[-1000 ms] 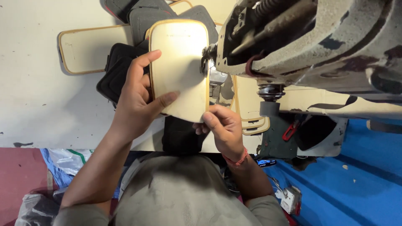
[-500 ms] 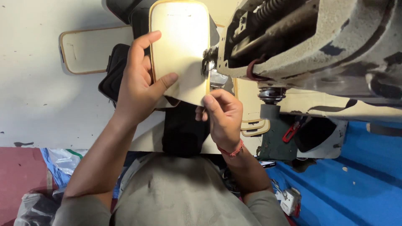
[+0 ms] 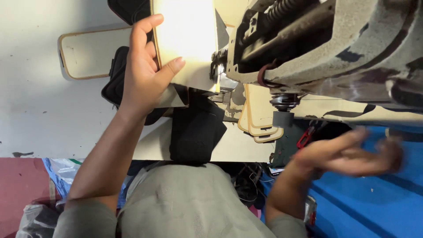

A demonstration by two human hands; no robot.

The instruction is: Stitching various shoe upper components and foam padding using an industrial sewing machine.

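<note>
Holding a cream panel at the sewing machine.

The left hand pinches the panel's left edge, thumb on top, fingers curled over the brown-trimmed border; the panel's right edge sits at the machine's needle end. The right hand, blurred, hangs open and empty below the machine, off the desk. Black fabric lies below the panel.
</note>
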